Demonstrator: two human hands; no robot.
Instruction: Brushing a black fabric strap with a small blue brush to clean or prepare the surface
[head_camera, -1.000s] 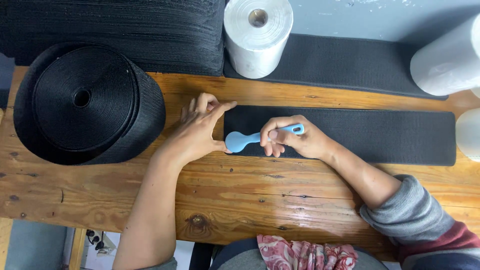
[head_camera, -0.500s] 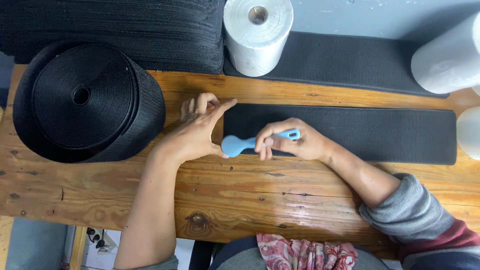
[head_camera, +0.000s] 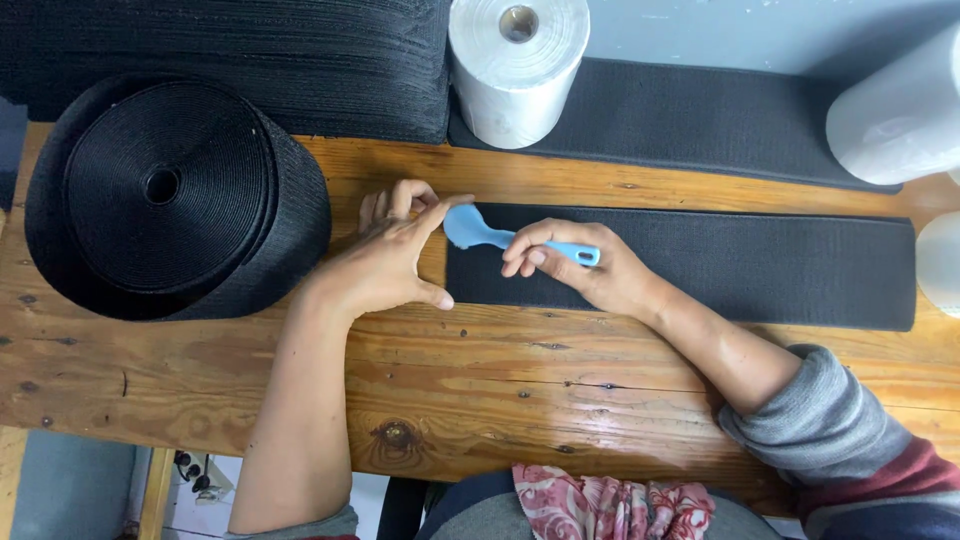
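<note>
- A knotted, varnished wooden bench (head_camera: 480, 400) spans the view under soft, even light.
- A pale blue-grey surface (head_camera: 720, 30) lies behind its far edge.
- Light floor (head_camera: 80, 485) shows below the near-left edge.

White roll (head_camera: 895, 110) cut off at right edge; blue tool (head_camera: 480, 230) handle partly hidden under right hand (head_camera: 590, 270).
</note>
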